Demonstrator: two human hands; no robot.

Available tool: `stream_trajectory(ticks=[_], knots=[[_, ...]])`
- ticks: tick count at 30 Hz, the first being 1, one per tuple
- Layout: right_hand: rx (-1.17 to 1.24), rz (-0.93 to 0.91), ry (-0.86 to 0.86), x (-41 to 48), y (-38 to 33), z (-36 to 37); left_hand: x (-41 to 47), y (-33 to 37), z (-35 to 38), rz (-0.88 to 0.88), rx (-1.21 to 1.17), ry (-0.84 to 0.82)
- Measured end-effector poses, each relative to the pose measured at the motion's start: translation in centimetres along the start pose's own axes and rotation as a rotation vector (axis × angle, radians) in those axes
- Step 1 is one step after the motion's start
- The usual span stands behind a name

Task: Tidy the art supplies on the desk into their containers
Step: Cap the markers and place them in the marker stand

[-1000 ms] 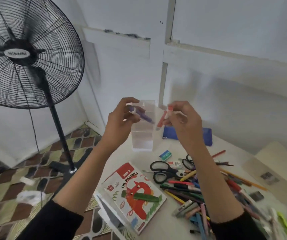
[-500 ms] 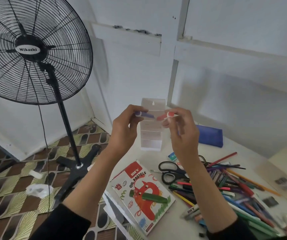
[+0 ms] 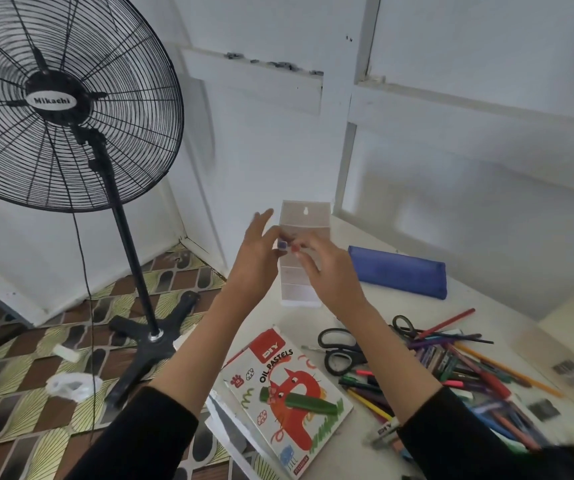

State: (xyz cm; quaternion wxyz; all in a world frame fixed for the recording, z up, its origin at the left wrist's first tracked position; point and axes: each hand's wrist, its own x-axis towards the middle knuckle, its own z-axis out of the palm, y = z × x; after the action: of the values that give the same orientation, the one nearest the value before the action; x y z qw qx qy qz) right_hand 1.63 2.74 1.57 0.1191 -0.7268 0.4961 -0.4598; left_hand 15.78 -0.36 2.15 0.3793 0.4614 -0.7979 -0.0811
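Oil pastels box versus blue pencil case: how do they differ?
The oil pastels box is white, printed with a red cat; the blue pencil case is plain. The box lies at the near left edge of the desk, the case farther back by the wall. A green stick lies on the box; nothing lies on the case. Both lie flat.

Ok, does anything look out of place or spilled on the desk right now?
Yes. A green stick lies loose on top of the oil pastels box, not inside it. Pens and pencils sprawl in a heap right of the scissors. A crumpled white bag lies on the floor by the fan.
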Motion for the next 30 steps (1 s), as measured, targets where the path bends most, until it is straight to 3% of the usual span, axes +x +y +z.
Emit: stream_trajectory(ticks=[5, 11, 17, 24, 30], knots=[[-0.181, 0.045, -0.099, 1.4, -0.2, 0.2, 1.1, -0.3, 0.7, -0.151, -0.08, -0.063], [-0.354, 0.124, -0.212, 2.1, -0.8, 0.7, 1.4, -0.1, 1.2, -0.198, -0.069, -0.05], [-0.449, 0.134, -0.243, 2.1, -0.9, 1.8, 0.7, -0.1, 1.2, -0.069, -0.074, -0.088], [-0.437, 0.274, -0.244, 2.4, -1.1, 1.5, 0.6, -0.2, 0.6, -0.136, -0.124, -0.055], [-0.427, 0.241, -0.265, 1.9, -1.3, 1.3, 0.9, 0.3, 0.2, -0.235, -0.217, -0.026]])
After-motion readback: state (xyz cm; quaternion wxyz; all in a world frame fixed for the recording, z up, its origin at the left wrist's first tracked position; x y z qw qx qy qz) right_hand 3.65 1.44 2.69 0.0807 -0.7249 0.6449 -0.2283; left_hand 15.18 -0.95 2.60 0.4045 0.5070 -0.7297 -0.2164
